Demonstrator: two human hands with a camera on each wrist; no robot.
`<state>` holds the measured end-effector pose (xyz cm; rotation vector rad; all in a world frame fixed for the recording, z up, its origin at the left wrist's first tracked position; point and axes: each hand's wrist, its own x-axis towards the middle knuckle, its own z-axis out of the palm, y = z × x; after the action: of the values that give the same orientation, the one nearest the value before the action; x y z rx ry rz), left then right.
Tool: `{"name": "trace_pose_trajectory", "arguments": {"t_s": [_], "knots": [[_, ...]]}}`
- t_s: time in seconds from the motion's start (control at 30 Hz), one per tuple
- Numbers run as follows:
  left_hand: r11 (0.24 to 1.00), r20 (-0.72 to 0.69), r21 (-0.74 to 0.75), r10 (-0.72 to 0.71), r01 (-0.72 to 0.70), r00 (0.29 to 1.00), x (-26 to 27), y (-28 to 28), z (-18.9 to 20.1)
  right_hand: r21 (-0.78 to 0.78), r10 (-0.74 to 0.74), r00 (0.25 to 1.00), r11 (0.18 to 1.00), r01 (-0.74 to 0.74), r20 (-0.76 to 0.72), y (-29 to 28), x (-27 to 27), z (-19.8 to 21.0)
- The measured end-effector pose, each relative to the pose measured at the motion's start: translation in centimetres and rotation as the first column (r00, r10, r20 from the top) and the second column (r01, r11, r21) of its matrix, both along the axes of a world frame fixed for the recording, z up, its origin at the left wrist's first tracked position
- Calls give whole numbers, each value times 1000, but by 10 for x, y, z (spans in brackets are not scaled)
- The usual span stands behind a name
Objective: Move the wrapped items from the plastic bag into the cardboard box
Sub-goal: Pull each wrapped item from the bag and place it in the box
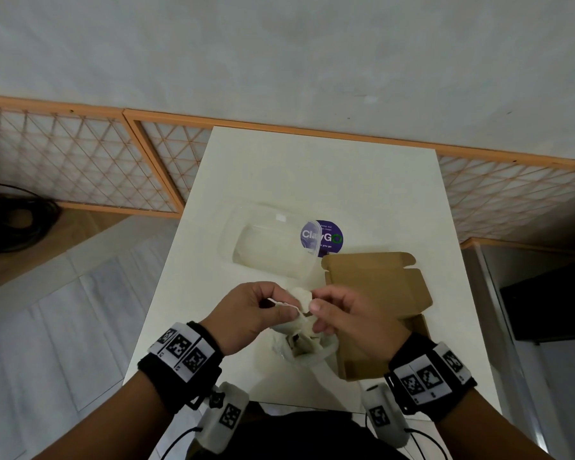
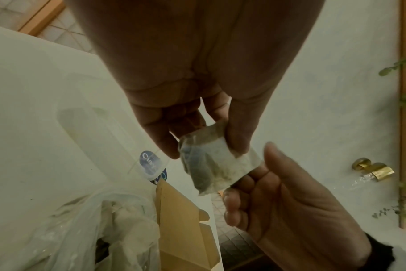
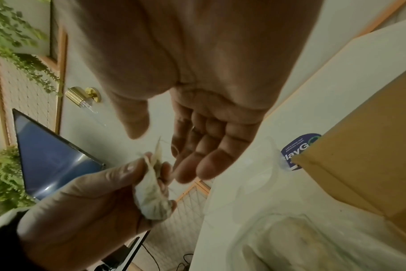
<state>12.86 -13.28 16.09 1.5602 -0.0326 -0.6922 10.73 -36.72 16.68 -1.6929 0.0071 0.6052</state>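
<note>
A small wrapped item in white paper hangs above the open plastic bag near the table's front edge. My left hand pinches it between thumb and fingers; the left wrist view shows the grip on the wrapped item. My right hand is at its right end. In the right wrist view the right hand's thumb and relaxed fingers flank the wrapper's tip with a gap. More wrapped pieces lie in the bag. The brown cardboard box sits open just right of the bag.
A clear plastic container lies behind my hands, over a purple round sticker on the white table. The table is narrow, with floor on both sides. Black cables lie on the floor far left, and a lattice screen stands behind.
</note>
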Motion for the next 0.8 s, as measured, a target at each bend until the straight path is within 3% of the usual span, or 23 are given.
{"name": "trace_pose_trajectory", "arguments": {"t_s": [0.2, 0.37, 0.53, 0.8], "knots": [[999, 40, 37, -6, 4, 999, -4, -6, 3, -57, -31, 996, 998, 36, 88, -3, 4, -3], [925, 259, 370, -197, 92, 945, -3, -6, 17, -354, 188, 952, 930, -94, 242, -9, 2, 9], [942, 362, 299, -262, 154, 894, 3, -18, 32, -467, 318, 906, 870, -160, 281, -9, 2, 26], [981, 296, 156, -155, 112, 943, 12, -26, 34, -292, 187, 934, 952, -96, 303, -19, 6, 44]]}}
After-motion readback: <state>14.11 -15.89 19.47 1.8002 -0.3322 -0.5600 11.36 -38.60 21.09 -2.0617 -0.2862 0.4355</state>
